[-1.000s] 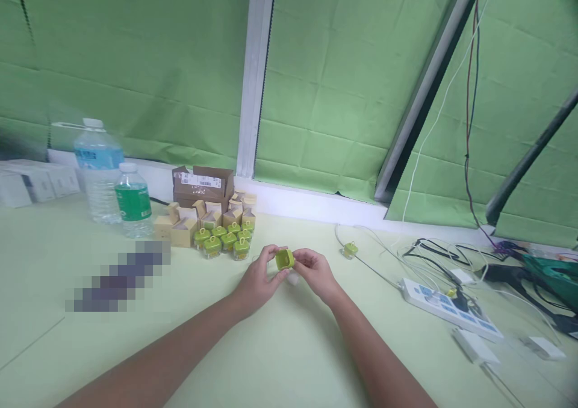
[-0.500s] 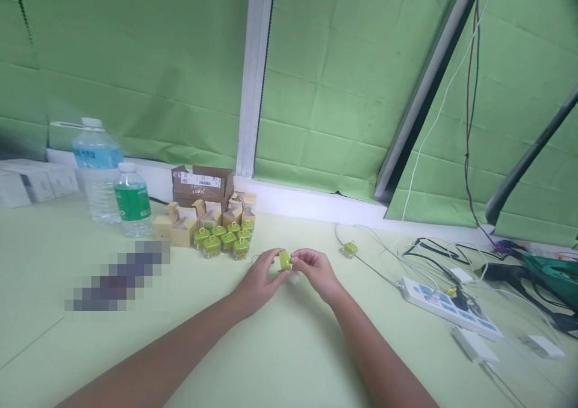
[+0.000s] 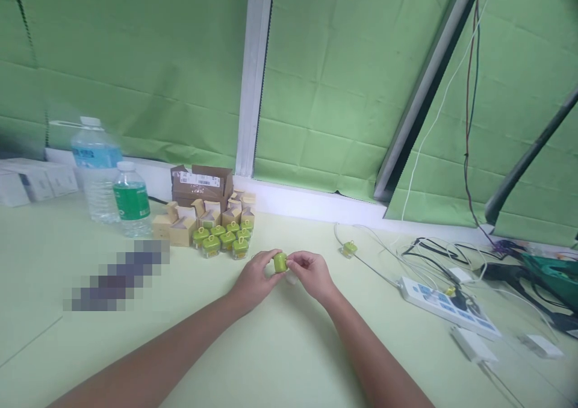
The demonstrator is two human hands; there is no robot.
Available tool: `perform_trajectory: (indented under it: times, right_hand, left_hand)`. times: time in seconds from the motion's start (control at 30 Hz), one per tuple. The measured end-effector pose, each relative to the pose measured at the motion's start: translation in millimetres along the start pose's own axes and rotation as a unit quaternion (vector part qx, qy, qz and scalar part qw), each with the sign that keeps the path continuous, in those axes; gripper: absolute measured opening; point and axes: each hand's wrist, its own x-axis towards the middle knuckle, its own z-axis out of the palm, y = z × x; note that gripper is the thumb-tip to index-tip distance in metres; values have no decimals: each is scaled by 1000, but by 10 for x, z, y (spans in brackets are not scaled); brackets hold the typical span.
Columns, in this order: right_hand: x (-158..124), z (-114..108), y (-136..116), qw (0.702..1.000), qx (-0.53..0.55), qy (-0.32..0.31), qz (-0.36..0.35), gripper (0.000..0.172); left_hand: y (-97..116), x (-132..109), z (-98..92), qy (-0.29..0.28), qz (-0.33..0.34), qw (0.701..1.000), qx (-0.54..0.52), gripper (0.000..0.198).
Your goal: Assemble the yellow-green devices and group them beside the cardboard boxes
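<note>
A small green case (image 3: 280, 262) is pinched between both my hands just above the pale green table (image 3: 280, 348). My left hand (image 3: 255, 278) grips its left side with thumb and fingers curled. My right hand (image 3: 310, 273) pinches its right side. A small whitish piece lies on the table under my right hand. Behind and to the left stand several similar green cases (image 3: 222, 238) in clear bases, in front of small tan cartons (image 3: 180, 230) and a brown cardboard box (image 3: 201, 183).
Two water bottles (image 3: 130, 199) stand at the back left by white boxes (image 3: 31, 181). Another green case (image 3: 348, 250) lies on a white cable. A white power strip (image 3: 447, 315), adapters and tangled cables fill the right side. Green curtains hang behind.
The green case showed its open hollow a second ago; now it is turned and looks closed, held slightly lower and left between both hands.
</note>
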Motion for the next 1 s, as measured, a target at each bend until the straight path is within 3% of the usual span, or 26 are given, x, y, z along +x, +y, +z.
perform_trajectory:
  times: [0.23,0.47,0.6,0.7,0.8,0.93,1.0]
  right_hand:
    - [2,9,24,1000,23,-1,7,24]
    - [-2,17,-47,998,56,0,12,36]
    - [-40,86,-96,995,92,1,42,56]
    - [-62,116,-127,991,119,-21,59,54]
    - [-61,93,-149,984,154,-19,85,51]
    - [-41,46,-142,979,181,-7,92,54]
    - [-36,45,-123,980,181,-21,83,56]
  left_hand:
    - [-17,1,-7,11,36,999,8,42]
    - [29,47,-6,54,75,995,46,38]
    - [69,34,-18,59,98,991,63,37]
    - [123,-8,-25,44,107,992,55,46]
    - [164,-27,-40,51,72,996,4,52]
    - [115,32,-38,59,-33,993,-97,20]
    - [57,72,-14,35,-70,986,-148,20]
